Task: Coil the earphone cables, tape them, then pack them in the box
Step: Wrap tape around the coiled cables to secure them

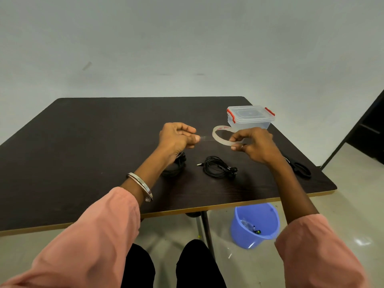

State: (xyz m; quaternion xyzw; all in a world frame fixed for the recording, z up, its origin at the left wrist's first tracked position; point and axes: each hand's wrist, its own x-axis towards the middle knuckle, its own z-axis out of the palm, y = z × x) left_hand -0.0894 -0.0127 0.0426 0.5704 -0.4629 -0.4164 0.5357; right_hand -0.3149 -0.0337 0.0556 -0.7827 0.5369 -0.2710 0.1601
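My right hand [254,143] grips a thin clear tape roll [218,138] above the dark table [83,142]. My left hand [176,136] pinches the free end of the tape, and a short clear strip [205,138] is stretched between both hands. A coiled black earphone [219,167] with its jack pointing left lies on the table below the hands. A second black coil [175,166] lies partly hidden under my left wrist. The clear plastic box [250,117] with red clips and its lid on stands behind the tape.
Black scissors [300,167] lie near the table's right edge, behind my right forearm. A blue bucket [254,225] with some scraps stands on the floor under the table's front right. The table leg [204,227] runs down beside my knees.
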